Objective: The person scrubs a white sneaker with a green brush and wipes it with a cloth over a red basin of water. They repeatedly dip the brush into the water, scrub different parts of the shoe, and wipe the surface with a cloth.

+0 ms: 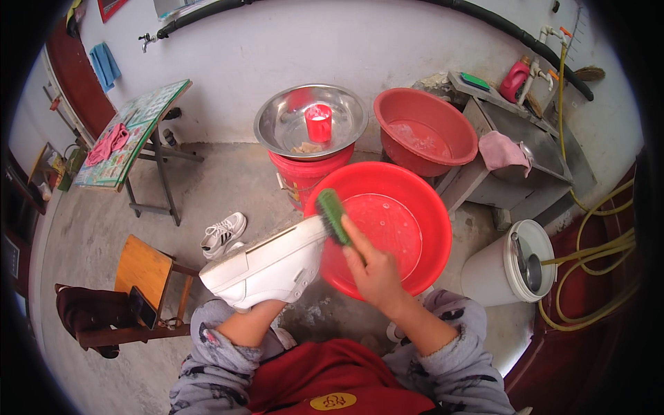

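A white shoe is tilted over the near left side of a red plastic basin, its sole facing away from me. My left hand is inside the shoe and holds it up; only the wrist shows at the opening. My right hand grips a green scrub brush, whose dark bristles meet the toe end of the shoe. The brush looks slightly blurred. Shallow water with a few bubbles lies in the basin below.
Behind the basin, a steel bowl holding a red cup rests on a red bucket. A darker red tub stands beside a concrete sink. White bucket and yellow hose are right; chair and white sneaker left.
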{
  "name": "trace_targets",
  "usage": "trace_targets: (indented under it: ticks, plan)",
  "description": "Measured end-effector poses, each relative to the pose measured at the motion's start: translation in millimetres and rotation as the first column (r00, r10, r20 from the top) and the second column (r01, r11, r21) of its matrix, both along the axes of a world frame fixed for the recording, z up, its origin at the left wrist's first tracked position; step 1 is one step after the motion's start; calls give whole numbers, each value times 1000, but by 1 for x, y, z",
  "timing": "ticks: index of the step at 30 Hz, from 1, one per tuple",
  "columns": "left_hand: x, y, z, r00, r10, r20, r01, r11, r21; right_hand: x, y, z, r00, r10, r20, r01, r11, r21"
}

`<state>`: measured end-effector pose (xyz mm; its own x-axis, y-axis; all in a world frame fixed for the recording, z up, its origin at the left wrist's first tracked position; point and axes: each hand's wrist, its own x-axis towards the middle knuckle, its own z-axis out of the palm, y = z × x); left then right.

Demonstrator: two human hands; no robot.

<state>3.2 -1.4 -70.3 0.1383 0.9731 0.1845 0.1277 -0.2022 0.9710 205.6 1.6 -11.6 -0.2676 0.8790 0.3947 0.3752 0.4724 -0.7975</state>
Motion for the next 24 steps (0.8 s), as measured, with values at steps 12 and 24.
trace_targets:
  ticks: [12,24]
  plan:
    - [-6,-3,-6,670,134,-730,116,953,281,-4,1,-6,999,25,-38,-23,998,62]
    - [-9,-4,-22,-577,804,-142,754,592,284,-2,-3,1,1000,32,1,-32,1000,1]
